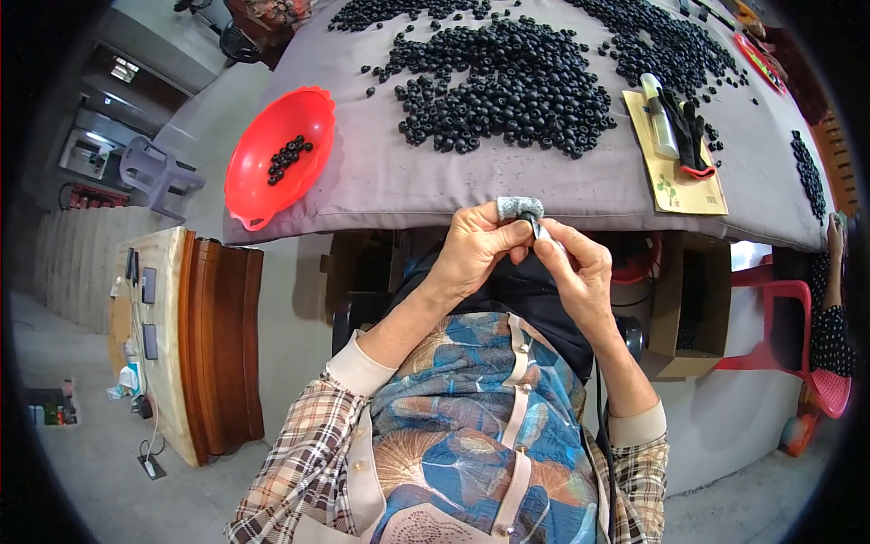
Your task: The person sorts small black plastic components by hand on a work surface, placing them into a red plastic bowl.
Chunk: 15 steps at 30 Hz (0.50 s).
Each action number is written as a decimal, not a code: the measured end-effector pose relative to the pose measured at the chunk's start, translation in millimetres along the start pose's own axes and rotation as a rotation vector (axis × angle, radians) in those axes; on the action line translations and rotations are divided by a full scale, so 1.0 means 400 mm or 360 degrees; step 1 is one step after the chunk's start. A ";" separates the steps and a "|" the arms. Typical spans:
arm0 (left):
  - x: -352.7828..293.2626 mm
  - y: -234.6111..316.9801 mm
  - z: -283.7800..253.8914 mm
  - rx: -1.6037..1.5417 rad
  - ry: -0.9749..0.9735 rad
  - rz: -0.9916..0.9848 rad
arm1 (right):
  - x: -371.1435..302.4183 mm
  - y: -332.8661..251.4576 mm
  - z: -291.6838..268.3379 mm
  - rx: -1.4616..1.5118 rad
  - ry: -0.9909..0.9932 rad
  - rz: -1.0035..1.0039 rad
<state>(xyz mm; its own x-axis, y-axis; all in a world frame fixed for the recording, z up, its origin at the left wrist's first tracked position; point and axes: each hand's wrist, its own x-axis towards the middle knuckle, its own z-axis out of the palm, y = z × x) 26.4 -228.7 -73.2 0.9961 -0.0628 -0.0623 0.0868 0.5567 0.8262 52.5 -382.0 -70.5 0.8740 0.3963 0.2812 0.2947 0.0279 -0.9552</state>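
Just in front of the table's edge, my two hands meet fingertip to fingertip. My left hand (476, 240) is closed in a pinch on a small dark piece that looks like a black bead (528, 218). A grey fabric finger wrap (517, 207) covers one of its fingers. My right hand (577, 261) pinches a small thin tool with a pale, pointed blade (538, 228), its tip against the dark piece. My fingers hide most of the tool. Beyond them, a large pile of black beads (507, 91) with holes lies on the grey tablecloth (362, 181).
A red bowl (299, 122) at the left holds several black beads. On the right lie a yellow card (666, 186), a clear tube (662, 122) and a black glove (691, 136). A cardboard box (693, 354) stands below. Another person's hand (835, 234) shows at the far right.
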 end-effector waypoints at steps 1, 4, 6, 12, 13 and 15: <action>-0.001 0.002 -0.001 0.0020 0.0008 0.0037 | 0.000 -0.003 0.000 -0.0001 0.0001 0.0001; -0.001 -0.002 0.001 0.0050 0.0040 0.0048 | -0.001 -0.007 0.001 -0.0027 -0.0023 0.0150; 0.000 -0.005 0.002 0.0059 0.0053 0.0039 | 0.000 -0.010 0.006 0.0137 -0.0003 0.0143; -0.001 -0.011 -0.002 0.0155 0.0054 0.0091 | 0.001 -0.006 0.006 0.0199 -0.0032 0.0119; -0.003 -0.012 0.001 0.0222 0.0059 0.0108 | 0.000 -0.004 0.002 0.0197 -0.0031 0.0118; -0.006 -0.012 0.007 0.0288 0.0063 0.0124 | -0.001 0.002 -0.009 0.0201 -0.0072 0.0325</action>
<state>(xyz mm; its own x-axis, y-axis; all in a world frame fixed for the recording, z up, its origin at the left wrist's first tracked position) 23.7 -233.4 -75.5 0.9999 0.0095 -0.0134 0.0085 0.4002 0.9164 53.7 -385.5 -71.2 0.8916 0.4459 0.0791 0.0603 0.0562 -0.9966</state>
